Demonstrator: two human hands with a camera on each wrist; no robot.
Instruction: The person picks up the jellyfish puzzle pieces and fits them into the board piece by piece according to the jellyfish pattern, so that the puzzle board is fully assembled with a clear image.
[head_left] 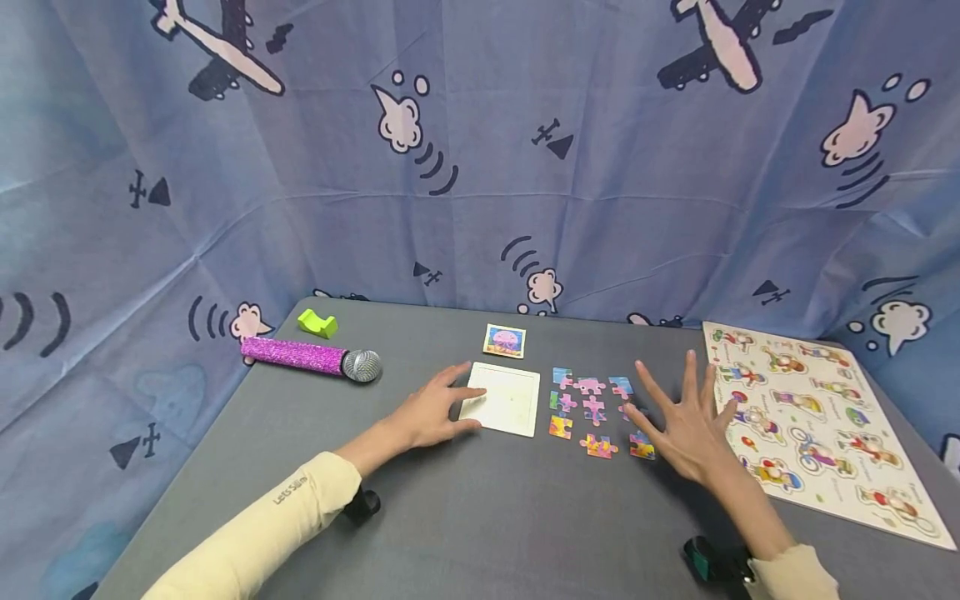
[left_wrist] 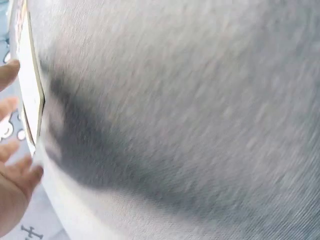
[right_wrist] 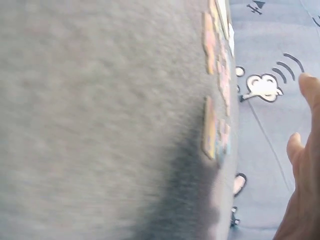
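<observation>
In the head view, a white square tray [head_left: 501, 398] lies flat at mid-table, and the left hand [head_left: 431, 414] is at its left edge, fingers spread, holding nothing. Several loose jigsaw pieces [head_left: 594, 409] lie in rough rows to the right of the tray. The right hand [head_left: 690, 425] hovers at their right side with fingers spread and nothing held. A small picture card [head_left: 505, 341] lies behind the tray. The left wrist view shows the left hand [left_wrist: 15, 180] beside the tray [left_wrist: 31, 82]; the right wrist view shows the right hand [right_wrist: 305, 165] near puzzle pieces [right_wrist: 209, 129].
A large board with figure pictures [head_left: 832, 425] covers the table's right side. On the left lie a glittery pink microphone [head_left: 296, 355] and a green block [head_left: 317, 323]. A blue patterned curtain [head_left: 480, 167] hangs behind the grey table [head_left: 480, 525].
</observation>
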